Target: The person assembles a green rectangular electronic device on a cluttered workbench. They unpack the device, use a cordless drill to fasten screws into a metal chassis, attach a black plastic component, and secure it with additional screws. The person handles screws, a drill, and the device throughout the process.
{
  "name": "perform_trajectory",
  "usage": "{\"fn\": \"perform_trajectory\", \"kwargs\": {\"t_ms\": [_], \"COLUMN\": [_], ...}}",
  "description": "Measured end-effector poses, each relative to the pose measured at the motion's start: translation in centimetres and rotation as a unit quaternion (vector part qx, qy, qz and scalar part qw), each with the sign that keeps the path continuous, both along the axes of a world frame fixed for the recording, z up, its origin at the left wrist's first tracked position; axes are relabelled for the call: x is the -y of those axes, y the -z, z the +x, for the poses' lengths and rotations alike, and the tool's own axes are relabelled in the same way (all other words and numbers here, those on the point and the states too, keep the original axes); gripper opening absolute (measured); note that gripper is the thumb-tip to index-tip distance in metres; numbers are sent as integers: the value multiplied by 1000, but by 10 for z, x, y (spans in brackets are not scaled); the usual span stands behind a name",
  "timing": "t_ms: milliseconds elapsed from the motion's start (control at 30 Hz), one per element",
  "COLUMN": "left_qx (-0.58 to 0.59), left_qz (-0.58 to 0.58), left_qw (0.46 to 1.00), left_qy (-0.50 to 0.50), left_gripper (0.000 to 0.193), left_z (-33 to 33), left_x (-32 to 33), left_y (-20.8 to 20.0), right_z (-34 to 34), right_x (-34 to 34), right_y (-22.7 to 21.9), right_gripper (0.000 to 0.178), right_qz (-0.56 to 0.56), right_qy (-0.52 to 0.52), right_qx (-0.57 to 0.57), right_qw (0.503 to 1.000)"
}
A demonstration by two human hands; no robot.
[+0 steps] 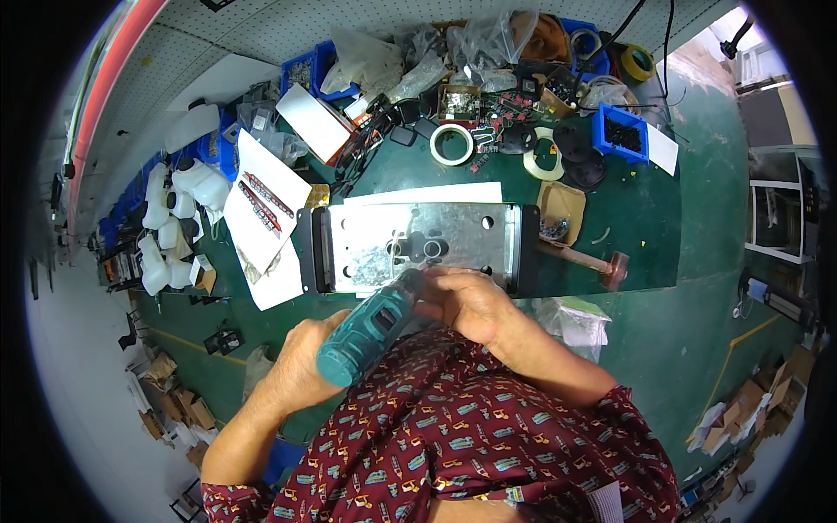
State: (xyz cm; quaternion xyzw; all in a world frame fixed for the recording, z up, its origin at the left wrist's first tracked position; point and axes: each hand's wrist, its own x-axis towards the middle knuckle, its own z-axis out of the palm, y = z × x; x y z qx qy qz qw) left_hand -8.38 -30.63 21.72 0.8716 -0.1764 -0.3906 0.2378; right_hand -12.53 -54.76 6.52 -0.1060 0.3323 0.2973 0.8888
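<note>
1. Head view, surroundings. A green workbench (645, 227) carries a silver metal plate (453, 231) with round holes, its two short ends capped by black end brackets (528, 248). A white sheet (436, 193) lies just behind the plate. To the person's left lie white papers bearing red-and-black strips (261, 202), with white plastic jugs (166, 228) beyond them. Behind the plate stand a roll of white tape (452, 144), blue parts bins (621, 132), clear plastic bags (410, 61) and a small cardboard box (561, 211). A wooden-handled mallet (593, 261) rests to the right of the plate, just beside the box.

2. Head view, obstructions. The drill body and both hands cover the near edge of the plate; the drill's tip and its contact point on the plate are hidden.

3. Head view, tool position and axis. A teal power drill (375, 327) sits at the near edge of the plate, over the bench front. Its long axis runs diagonally, from the butt at lower left, near the person's chest, to the nose at upper right, pointing toward the plate's centre holes.

4. Head view, hands. The left hand (301, 366) is wrapped closed around the rear of the drill. The right hand (466, 301) is curled over the drill's front end, fingers bent down against the plate's near edge; what it pinches there cannot be told.
</note>
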Motion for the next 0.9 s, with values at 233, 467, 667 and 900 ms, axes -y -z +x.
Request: {"fn": "perform_trajectory", "kwargs": {"t_ms": [233,467,667,900], "left_qx": [-24,-5,-52,-70], "left_qz": [55,67,124,89], "left_qw": [996,994,988,994], "left_qy": [62,91,75,7], "left_gripper": [41,38,44,61], "left_z": [31,34,37,37], "left_x": [32,40,50,51], "left_y": [-28,-32,-36,-41], "right_z": [-1,-6,8,35], "right_x": [4,9,26,-25], "right_y": [1,6,-43,-81], "right_gripper": [12,14,46,52], "right_qz": [11,-24,-502,-519], "right_qy": [7,-27,88,194], "right_qx": [-29,33,501,583], "right_qw": [1000,999,699,594]}}
